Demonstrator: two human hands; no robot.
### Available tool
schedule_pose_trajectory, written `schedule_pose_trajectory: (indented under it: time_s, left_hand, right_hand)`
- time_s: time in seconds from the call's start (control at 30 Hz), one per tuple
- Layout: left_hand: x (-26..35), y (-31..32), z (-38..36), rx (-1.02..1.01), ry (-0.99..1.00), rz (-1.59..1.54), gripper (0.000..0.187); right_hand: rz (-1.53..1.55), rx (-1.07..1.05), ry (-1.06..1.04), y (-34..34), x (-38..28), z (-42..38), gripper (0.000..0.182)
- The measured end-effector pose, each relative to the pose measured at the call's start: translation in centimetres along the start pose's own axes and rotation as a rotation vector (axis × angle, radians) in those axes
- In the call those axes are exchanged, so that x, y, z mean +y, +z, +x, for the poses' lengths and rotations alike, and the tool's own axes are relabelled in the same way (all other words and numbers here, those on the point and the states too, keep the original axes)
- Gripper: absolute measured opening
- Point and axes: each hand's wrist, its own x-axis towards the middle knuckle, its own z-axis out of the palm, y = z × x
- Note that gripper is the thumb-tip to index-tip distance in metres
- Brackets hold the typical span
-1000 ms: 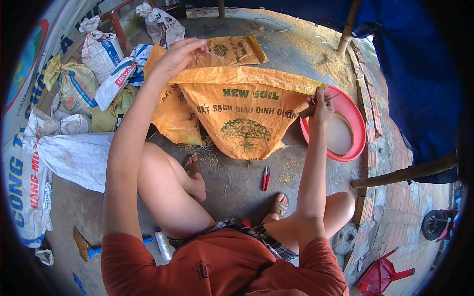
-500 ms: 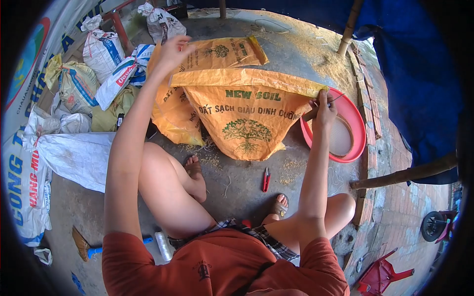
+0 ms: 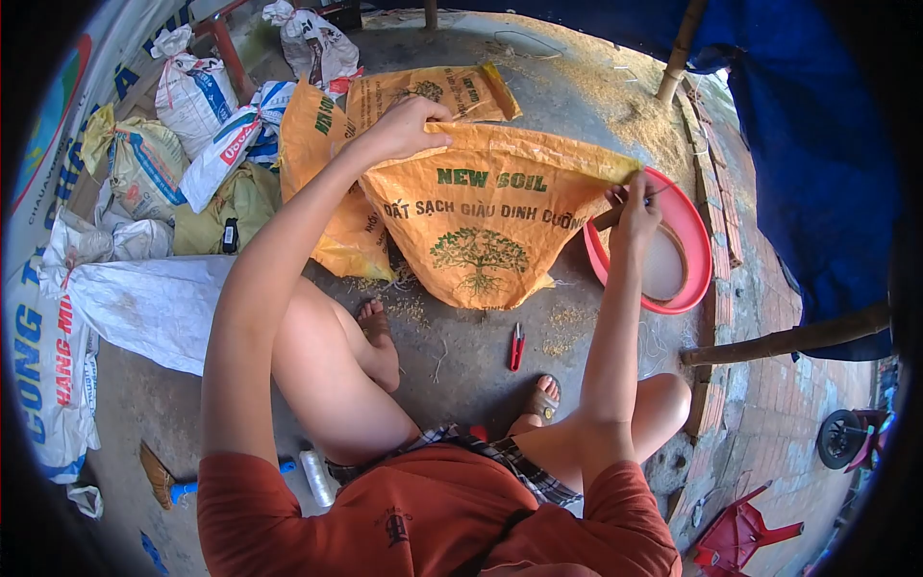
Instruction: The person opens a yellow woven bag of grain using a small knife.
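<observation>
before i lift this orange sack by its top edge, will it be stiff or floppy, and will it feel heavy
The orange sack will probably be floppy, since its panel creases below the edge stretched between your left hand and right hand. It's likely light for its size: no full bulge shows. The folded top edge may stay somewhat stiffer.
</observation>
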Motion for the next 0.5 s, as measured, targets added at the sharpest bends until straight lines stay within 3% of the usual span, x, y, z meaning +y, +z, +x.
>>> schedule_pose_trajectory:
  time_s: [0.07,0.17,0.3,0.4,0.43,0.5]
  left_hand:
    - [0.0,0.0,-0.1,0.007,-0.025,0.024,0.034]
    - [-0.3,-0.2,-0.3,-0.034,-0.003,0.019,0.033]
    - [-0.2,0.1,-0.1,-0.001,0.048,0.056,0.027]
    - [0.1,0.0,-0.1,-0.029,0.052,0.056,0.029]
    - [0.3,0.0,-0.1,-0.043,0.076,0.037,0.03]
    - [0.8,-0.1,-0.3,-0.061,0.053,0.021,0.031]
  right_hand:
    - [0.009,0.206,-0.212,1.4,-2.0,-1.2,0.026]
    - [0.005,0.191,-0.387,2.9,-5.0,-2.5,0.026]
    - [-0.415,-0.351,-0.103,5.8,-6.2,-6.6,0.037]
    - [-0.364,-0.816,0.081,7.7,-3.3,-10.0,0.043]
    - [-0.337,-0.918,0.259,8.0,-3.2,-10.6,0.04]
    - [-0.278,-0.932,0.239,8.8,-2.1,-11.9,0.043]
